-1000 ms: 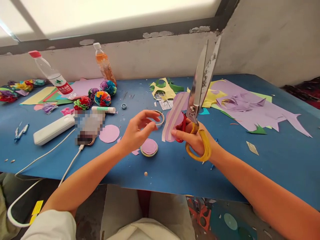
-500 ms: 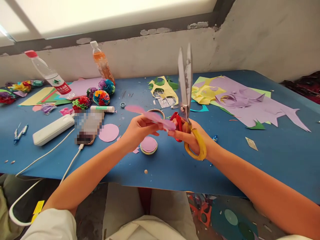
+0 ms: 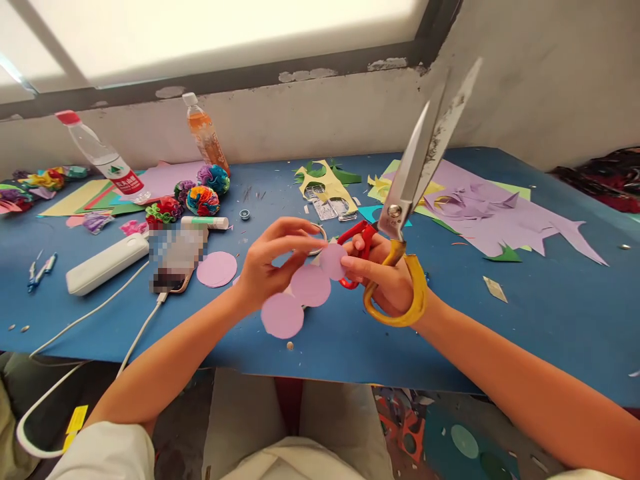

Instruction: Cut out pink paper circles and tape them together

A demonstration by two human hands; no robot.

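Note:
My right hand (image 3: pixel 387 280) grips large scissors (image 3: pixel 415 180) by their yellow and red handles, blades slightly apart and pointing up to the right. Its fingertips also pinch a small lilac paper circle (image 3: pixel 333 260). My left hand (image 3: pixel 267 267) is curled beside it, fingers touching the same lilac circles; two more circles (image 3: pixel 310 285) (image 3: pixel 282 315) hang below, overlapping. A metal ring (image 3: pixel 320 233) lies on the blue table (image 3: pixel 525 313) just behind my fingers.
A loose lilac circle (image 3: pixel 217 269), a blurred phone on a cable (image 3: pixel 175 257), a white box (image 3: pixel 107 263) and a glue stick (image 3: pixel 205 221) lie left. Paper flower balls (image 3: pixel 203 199), two bottles (image 3: pixel 107 160) (image 3: pixel 205 137) stand behind. Cut lilac and yellow paper scraps (image 3: pixel 500 213) cover the right.
The lilac strip held up earlier now shows as separate circles fanning down between my hands. The scissors swung from upright to leaning right, and my left hand came in onto the paper.

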